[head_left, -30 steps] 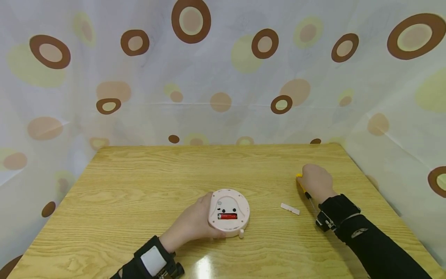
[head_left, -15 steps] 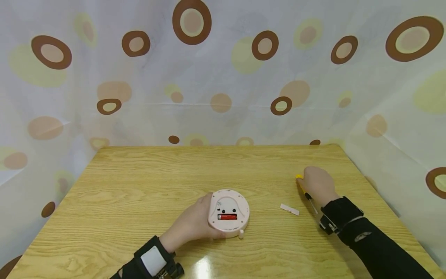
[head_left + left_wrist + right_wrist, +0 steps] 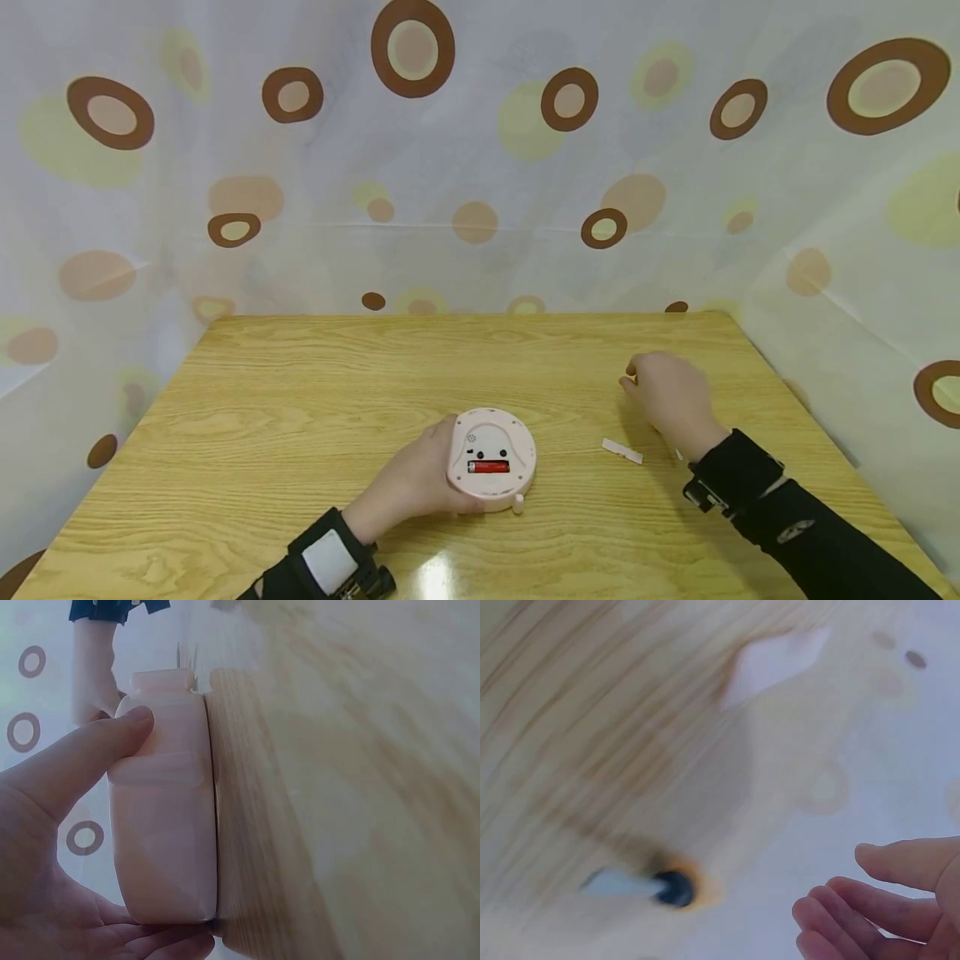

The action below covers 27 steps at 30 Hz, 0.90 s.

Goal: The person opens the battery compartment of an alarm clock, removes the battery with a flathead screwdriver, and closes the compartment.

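Head view shows the left hand (image 3: 416,483) gripping the pink round device (image 3: 492,457), red battery (image 3: 489,467) exposed, mid-table. Right wrist view alone reveals the screwdriver (image 3: 641,885) lying blurred under the right hand (image 3: 670,398), its fingers relaxed and holding nothing.

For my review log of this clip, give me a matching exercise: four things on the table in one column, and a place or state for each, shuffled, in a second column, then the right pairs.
Things:
1. round pink device
2. red battery
3. small white cover
4. right hand

Places or states:
A. lies loose on the table, between the device and the right hand
B. fingers relaxed, holds nothing
C. sits in the open slot on the device's back
D. held at its rim by the left hand

Pairs: 1-D, 2-C, 3-A, 4-B
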Available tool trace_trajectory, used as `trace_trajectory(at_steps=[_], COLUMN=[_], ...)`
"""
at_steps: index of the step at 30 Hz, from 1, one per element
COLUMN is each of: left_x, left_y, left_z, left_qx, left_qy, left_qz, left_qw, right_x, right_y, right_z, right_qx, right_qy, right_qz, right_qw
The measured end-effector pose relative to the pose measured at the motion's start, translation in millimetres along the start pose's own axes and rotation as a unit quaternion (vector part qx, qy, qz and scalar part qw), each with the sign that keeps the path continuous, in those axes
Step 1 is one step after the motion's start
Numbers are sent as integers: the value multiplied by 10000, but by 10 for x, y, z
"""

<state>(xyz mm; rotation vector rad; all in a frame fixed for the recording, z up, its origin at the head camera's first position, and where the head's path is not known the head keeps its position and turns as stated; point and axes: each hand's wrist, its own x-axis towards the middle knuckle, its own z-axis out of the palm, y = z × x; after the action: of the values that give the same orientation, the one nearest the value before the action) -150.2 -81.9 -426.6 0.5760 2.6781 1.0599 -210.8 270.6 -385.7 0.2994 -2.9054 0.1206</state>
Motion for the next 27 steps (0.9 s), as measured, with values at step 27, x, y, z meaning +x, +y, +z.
trace_trajectory(at_steps=[27], left_x=[-1], left_y=[-15], left_z=[2], left_qx=[-28], left_qy=[11], left_qz=[1], left_qw=[10000], right_x=[-112], right_y=[-872], right_z=[-147], right_qx=[-261], right_qy=[60], right_qz=[-1749], right_qw=[9842])
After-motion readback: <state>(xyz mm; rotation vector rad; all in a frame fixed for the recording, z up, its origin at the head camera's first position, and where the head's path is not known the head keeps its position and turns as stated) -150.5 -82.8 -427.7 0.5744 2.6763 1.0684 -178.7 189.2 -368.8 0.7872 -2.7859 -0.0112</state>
